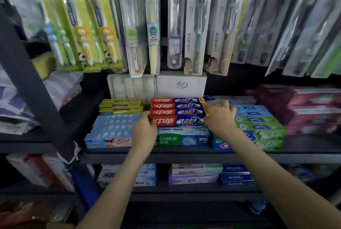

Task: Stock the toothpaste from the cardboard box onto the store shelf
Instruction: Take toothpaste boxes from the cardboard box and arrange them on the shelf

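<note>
A stack of red-and-blue toothpaste boxes (178, 111) lies on the dark store shelf (166, 158), on top of green-and-blue Darlie boxes (182, 139). My left hand (144, 130) grips the left end of the front red-and-blue box. My right hand (219, 115) holds the right end of the stack, fingers curled over the yellow-tipped ends. The cardboard box is out of view.
Light-blue toothpaste boxes (112, 130) lie left of the stack, green-and-blue ones (258, 129) right, pink-red boxes (310, 108) far right. Packaged toothbrushes (153, 29) hang just above. A white box (181, 84) stands behind. A lower shelf holds more boxes (193, 174). A dark upright post (33, 88) is left.
</note>
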